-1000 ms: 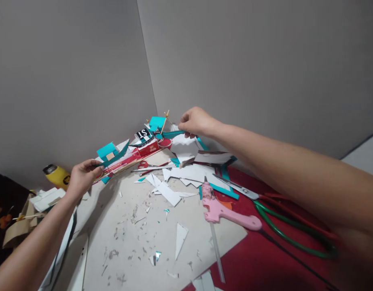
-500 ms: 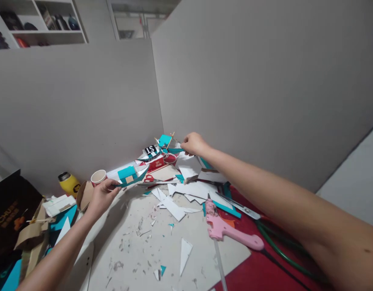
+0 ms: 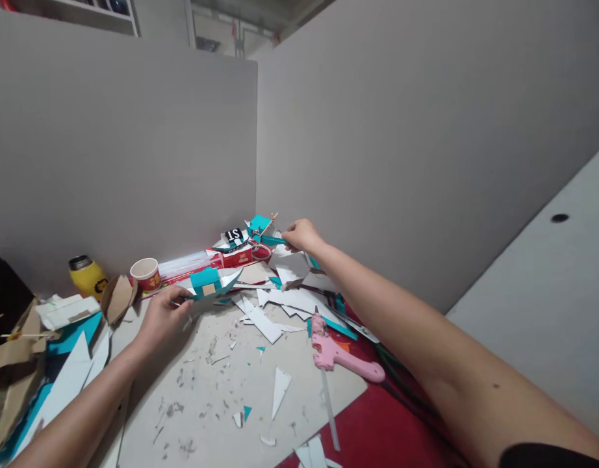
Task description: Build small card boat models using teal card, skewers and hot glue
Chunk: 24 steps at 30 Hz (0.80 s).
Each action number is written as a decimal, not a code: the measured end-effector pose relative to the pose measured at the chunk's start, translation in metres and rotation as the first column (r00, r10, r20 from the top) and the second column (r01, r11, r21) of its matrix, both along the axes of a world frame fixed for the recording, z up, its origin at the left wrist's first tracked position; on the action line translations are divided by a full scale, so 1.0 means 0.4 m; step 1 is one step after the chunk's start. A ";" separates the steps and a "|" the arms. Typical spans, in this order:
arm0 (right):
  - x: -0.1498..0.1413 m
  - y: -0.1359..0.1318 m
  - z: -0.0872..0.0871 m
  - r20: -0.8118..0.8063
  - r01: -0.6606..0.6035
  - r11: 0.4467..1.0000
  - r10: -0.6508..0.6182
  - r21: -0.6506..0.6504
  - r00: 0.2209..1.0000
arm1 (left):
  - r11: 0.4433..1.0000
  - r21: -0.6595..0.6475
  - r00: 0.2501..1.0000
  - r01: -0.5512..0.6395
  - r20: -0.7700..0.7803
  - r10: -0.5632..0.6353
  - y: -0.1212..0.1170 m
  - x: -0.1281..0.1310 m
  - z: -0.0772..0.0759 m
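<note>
My left hand [image 3: 165,318] pinches one end of a small model boat [image 3: 205,281] made of teal and white card, with a tan square on its cabin. The boat is held over the board's left side. At the back, my right hand [image 3: 301,235] is closed on the tip of a second teal model boat [image 3: 273,240], which has a teal top piece and thin sticks. Beside that one, a model boat with a black "ST" label [image 3: 234,235] rests near a red box [image 3: 237,257].
A pink glue gun [image 3: 345,357] lies under my right forearm. White card scraps [image 3: 265,323] and small bits litter the pale board [image 3: 192,403]. Along the left stand a paper cup [image 3: 145,274], a yellow bottle [image 3: 88,276] and cardboard pieces [image 3: 19,357]. Grey partitions [image 3: 134,143] meet behind.
The view has shifted, so most things appear further left. Both hands keep their holds on the two model boats, with little other movement visible.
</note>
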State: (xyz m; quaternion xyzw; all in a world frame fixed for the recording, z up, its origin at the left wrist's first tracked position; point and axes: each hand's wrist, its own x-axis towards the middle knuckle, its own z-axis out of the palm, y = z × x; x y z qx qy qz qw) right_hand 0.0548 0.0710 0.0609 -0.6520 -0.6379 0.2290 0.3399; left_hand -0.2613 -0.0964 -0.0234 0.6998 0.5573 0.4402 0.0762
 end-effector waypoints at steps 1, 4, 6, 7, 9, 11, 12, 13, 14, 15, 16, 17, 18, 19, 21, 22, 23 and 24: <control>0.004 -0.011 0.004 0.004 -0.002 1.000 0.002 0.001 1.000 | 1.000 0.000 1.000 0.003 0.003 -0.003 -0.003 0.002 -0.003; 0.019 -0.033 0.016 0.035 0.008 1.000 -0.008 -0.002 0.999 | 1.000 -0.006 1.000 0.009 -0.009 -0.009 -0.011 0.007 -0.007; 0.025 -0.039 0.019 0.071 0.014 1.000 -0.013 -0.015 0.997 | 1.000 -0.010 1.000 0.012 -0.029 -0.012 -0.016 0.010 -0.006; 0.026 -0.040 0.018 0.094 0.014 1.000 -0.012 -0.026 0.995 | 1.000 -0.010 0.999 0.011 -0.039 -0.011 -0.018 0.010 -0.006; 0.022 -0.039 0.011 0.147 0.013 0.998 -0.005 -0.054 0.989 | 1.000 -0.009 0.998 0.005 -0.060 -0.006 -0.022 0.010 -0.007; 0.012 -0.033 -0.001 0.207 0.021 0.996 -0.003 -0.083 0.978 | 1.000 -0.007 0.997 0.002 -0.079 -0.003 -0.024 0.009 -0.009; 0.006 -0.028 -0.008 0.237 0.027 0.995 -0.004 -0.095 0.971 | 1.000 -0.005 0.996 0.003 -0.088 -0.003 -0.024 0.009 -0.011; 0.000 -0.023 -0.016 0.266 0.036 0.994 -0.006 -0.107 0.964 | 1.000 -0.004 0.995 0.007 -0.096 -0.007 -0.024 0.010 -0.013; -0.007 -0.016 -0.023 0.292 0.045 0.992 -0.008 -0.120 0.956 | 1.000 -0.003 0.995 0.010 -0.102 -0.011 -0.025 0.010 -0.014; -0.014 -0.010 -0.030 0.315 0.053 0.990 -0.009 -0.131 0.949 | 1.000 -0.001 0.994 0.015 -0.107 -0.015 -0.025 0.011 -0.016; -0.021 -0.004 -0.037 0.336 0.060 0.988 -0.009 -0.142 0.942 | 1.000 -0.001 0.994 0.019 -0.111 -0.019 -0.025 0.011 -0.017; -0.028 0.002 -0.044 0.355 0.068 0.986 -0.010 -0.150 0.935 | 1.000 -0.002 0.993 0.022 -0.113 -0.022 -0.025 0.012 -0.017; -0.036 0.006 -0.051 0.372 0.074 0.985 -0.012 -0.153 0.928 | 1.000 -0.003 0.993 0.024 -0.114 -0.024 -0.025 0.012 -0.017; -0.044 0.010 -0.059 0.388 0.080 0.985 -0.014 -0.153 0.921 | 1.000 -0.003 0.993 0.026 -0.115 -0.026 -0.024 0.012 -0.018; -0.062 0.015 -0.075 0.414 0.079 0.986 -0.012 -0.145 0.910 | 1.000 -0.004 0.993 0.027 -0.116 -0.027 -0.023 0.011 -0.018; -0.071 0.017 -0.084 0.423 0.075 0.987 -0.007 -0.144 0.906 | 1.000 -0.005 0.993 0.025 -0.116 -0.026 -0.023 0.010 -0.018; -0.080 0.018 -0.094 0.432 0.068 0.987 0.001 -0.145 0.902 | 1.000 -0.005 0.993 0.023 -0.116 -0.024 -0.023 0.009 -0.019; -0.088 0.019 -0.104 0.439 0.060 0.987 0.013 -0.152 0.899 | 1.000 -0.006 0.993 0.020 -0.115 -0.021 -0.023 0.008 -0.020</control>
